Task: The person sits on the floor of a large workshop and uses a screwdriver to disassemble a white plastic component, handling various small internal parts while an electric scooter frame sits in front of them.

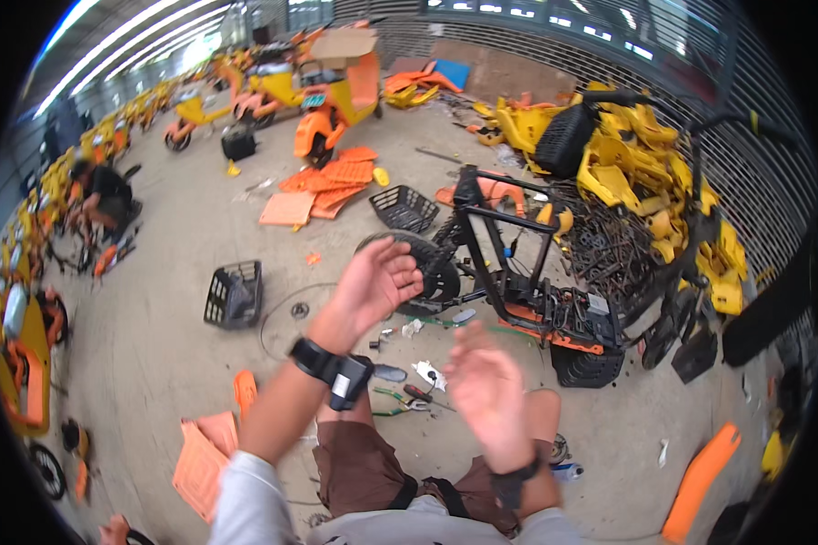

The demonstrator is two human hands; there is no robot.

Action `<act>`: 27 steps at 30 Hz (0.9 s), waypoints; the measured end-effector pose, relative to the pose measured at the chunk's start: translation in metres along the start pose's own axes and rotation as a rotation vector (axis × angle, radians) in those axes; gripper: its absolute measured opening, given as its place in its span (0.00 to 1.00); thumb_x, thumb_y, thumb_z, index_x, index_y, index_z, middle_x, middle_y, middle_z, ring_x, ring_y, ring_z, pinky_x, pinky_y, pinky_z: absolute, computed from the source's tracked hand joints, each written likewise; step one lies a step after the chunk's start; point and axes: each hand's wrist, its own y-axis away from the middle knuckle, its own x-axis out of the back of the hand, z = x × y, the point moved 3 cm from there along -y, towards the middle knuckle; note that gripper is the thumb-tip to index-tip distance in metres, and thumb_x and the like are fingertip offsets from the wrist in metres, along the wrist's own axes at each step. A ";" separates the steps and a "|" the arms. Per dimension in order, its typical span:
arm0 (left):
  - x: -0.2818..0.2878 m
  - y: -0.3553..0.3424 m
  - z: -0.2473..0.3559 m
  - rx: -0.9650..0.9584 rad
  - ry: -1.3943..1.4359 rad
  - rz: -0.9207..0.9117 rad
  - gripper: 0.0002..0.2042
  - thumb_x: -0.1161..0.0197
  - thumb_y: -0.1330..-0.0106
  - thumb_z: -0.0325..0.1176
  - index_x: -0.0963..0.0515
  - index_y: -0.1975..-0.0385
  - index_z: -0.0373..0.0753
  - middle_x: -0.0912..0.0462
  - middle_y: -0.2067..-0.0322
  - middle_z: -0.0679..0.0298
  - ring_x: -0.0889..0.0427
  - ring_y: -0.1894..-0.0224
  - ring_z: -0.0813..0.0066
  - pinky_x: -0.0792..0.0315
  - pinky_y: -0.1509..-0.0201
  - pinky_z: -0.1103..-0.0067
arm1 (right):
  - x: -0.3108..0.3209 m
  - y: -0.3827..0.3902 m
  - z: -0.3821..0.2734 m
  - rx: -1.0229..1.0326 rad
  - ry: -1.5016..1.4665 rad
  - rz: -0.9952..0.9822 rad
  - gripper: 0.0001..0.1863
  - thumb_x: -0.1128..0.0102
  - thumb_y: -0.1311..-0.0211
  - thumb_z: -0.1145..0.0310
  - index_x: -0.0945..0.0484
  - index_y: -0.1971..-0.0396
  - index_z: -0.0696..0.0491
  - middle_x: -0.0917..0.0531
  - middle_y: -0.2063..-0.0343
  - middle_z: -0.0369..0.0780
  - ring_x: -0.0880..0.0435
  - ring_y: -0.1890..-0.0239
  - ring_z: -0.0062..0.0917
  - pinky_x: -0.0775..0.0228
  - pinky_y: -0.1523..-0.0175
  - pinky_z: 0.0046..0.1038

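Observation:
My left hand (379, 283) is raised in front of the rear wheel of a stripped scooter frame (495, 218). Its fingers are spread and loosely curved, with nothing in them. Lower and to the right, my right hand (486, 386) hangs in the air above my knee, slightly blurred. Its fingers look loosely extended and hold nothing that I can see. Neither hand touches the frame. On the floor between my knees and the frame lie green-handled pliers (393, 400), a screwdriver (418, 392) and small loose parts. Wiring shows along the frame's orange-edged base (554, 334).
Black baskets (234, 295) and orange panels (332, 186) lie on the floor ahead. Yellow body panels (613, 168) and dark metal parts (609, 245) are heaped at right. Orange scooters (336, 104) stand at the back. Another person (107, 200) crouches far left.

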 end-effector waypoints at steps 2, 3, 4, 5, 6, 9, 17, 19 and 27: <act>0.003 -0.010 -0.041 -0.015 0.141 0.006 0.12 0.47 0.28 0.38 0.22 0.60 0.36 0.19 0.72 0.62 0.18 0.65 0.63 0.24 0.54 0.68 | 0.034 -0.024 -0.006 0.093 -0.140 0.144 0.16 0.50 0.43 0.80 0.23 0.56 0.51 0.19 0.64 0.37 0.23 0.68 0.25 0.29 0.59 0.29; 0.012 -0.007 -0.064 0.020 0.065 0.104 0.11 0.47 0.28 0.38 0.23 0.61 0.37 0.20 0.73 0.64 0.19 0.65 0.64 0.25 0.55 0.69 | 0.051 -0.042 -0.010 0.198 -0.156 0.232 0.14 0.50 0.44 0.80 0.24 0.58 0.51 0.21 0.69 0.36 0.27 0.72 0.24 0.34 0.64 0.27; 0.023 0.001 -0.090 0.051 -0.080 0.170 0.10 0.47 0.28 0.38 0.25 0.63 0.39 0.21 0.73 0.65 0.20 0.65 0.67 0.25 0.55 0.71 | 0.068 -0.056 -0.021 0.286 -0.156 0.228 0.14 0.50 0.45 0.80 0.25 0.59 0.51 0.24 0.72 0.36 0.29 0.75 0.24 0.37 0.67 0.26; 0.031 0.009 -0.114 0.072 -0.284 0.274 0.10 0.47 0.28 0.39 0.26 0.66 0.40 0.21 0.74 0.65 0.20 0.68 0.68 0.25 0.57 0.72 | 0.080 -0.066 -0.038 0.366 -0.100 0.219 0.13 0.48 0.47 0.79 0.26 0.61 0.51 0.24 0.72 0.35 0.31 0.76 0.22 0.39 0.68 0.25; 0.032 0.026 -0.127 0.037 -0.586 0.226 0.12 0.47 0.27 0.43 0.26 0.66 0.41 0.21 0.73 0.64 0.20 0.69 0.69 0.24 0.60 0.71 | 0.084 -0.078 -0.054 0.428 -0.078 0.310 0.12 0.50 0.46 0.79 0.26 0.61 0.51 0.25 0.73 0.35 0.32 0.78 0.21 0.39 0.70 0.24; 0.026 0.066 -0.177 0.397 -0.617 0.066 0.32 0.54 0.28 0.61 0.35 0.46 0.33 0.20 0.62 0.52 0.15 0.65 0.58 0.20 0.58 0.66 | 0.093 -0.098 -0.101 0.620 0.098 0.450 0.11 0.51 0.43 0.78 0.25 0.60 0.52 0.23 0.74 0.35 0.31 0.79 0.19 0.37 0.72 0.23; -0.007 0.048 -0.213 0.453 -0.489 0.099 0.19 0.42 0.28 0.46 0.25 0.63 0.30 0.15 0.65 0.52 0.15 0.68 0.69 0.19 0.60 0.74 | 0.043 -0.130 -0.131 1.090 1.570 0.239 0.07 0.45 0.40 0.70 0.19 0.67 0.54 0.16 0.74 0.45 0.15 0.70 0.34 0.24 0.62 0.34; -0.016 0.037 -0.211 0.448 -0.410 0.067 0.19 0.44 0.27 0.45 0.25 0.61 0.30 0.15 0.64 0.52 0.15 0.68 0.69 0.19 0.61 0.75 | 0.025 -0.129 -0.133 1.175 1.921 0.017 0.08 0.45 0.42 0.68 0.18 0.66 0.52 0.15 0.72 0.46 0.15 0.67 0.41 0.24 0.61 0.37; -0.029 0.031 -0.199 0.581 -0.197 -0.013 0.18 0.42 0.28 0.40 0.32 0.48 0.34 0.19 0.54 0.53 0.13 0.62 0.58 0.18 0.62 0.70 | 0.002 -0.179 -0.132 0.553 1.274 0.011 0.10 0.45 0.34 0.69 0.20 0.59 0.56 0.19 0.79 0.37 0.26 0.84 0.16 0.36 0.80 0.19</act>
